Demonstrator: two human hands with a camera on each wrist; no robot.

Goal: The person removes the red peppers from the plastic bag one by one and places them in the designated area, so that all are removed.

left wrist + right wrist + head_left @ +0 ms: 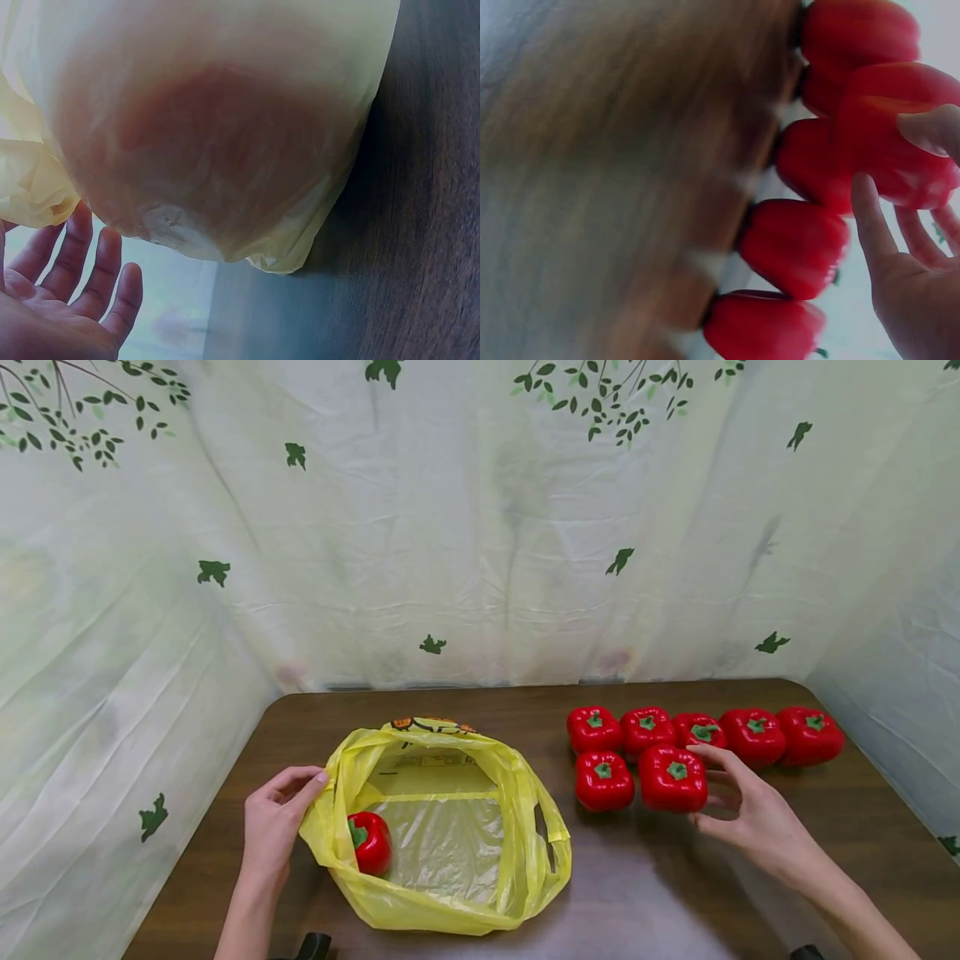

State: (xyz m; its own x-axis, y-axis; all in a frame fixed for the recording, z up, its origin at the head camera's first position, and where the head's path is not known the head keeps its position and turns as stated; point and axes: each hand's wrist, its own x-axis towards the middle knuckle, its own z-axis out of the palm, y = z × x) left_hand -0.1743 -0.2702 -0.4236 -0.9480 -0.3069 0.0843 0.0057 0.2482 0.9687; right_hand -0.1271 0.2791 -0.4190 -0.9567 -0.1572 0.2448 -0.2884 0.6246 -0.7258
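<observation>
A yellow plastic bag (457, 906) stands with its mouth spread wide on the table. My left hand (277, 814) pinches its left rim between thumb and finger. Inside, against the left wall, lies a red bell pepper (372, 846); through the bag's film (225, 150) in the left wrist view it is a dark reddish shape. My right hand (750, 814) grips another red bell pepper (672, 779) from its right side, green stem up. The right wrist view has that pepper (892, 142) between thumb and fingers, off the table and in front of other peppers.
Several red bell peppers (752, 735) line the back right of the brown wooden table (600, 893). One more pepper (603, 781) sits in front of that row, left of the gripped one. A pale curtain (450, 527) with a leaf print hangs behind and beside the table.
</observation>
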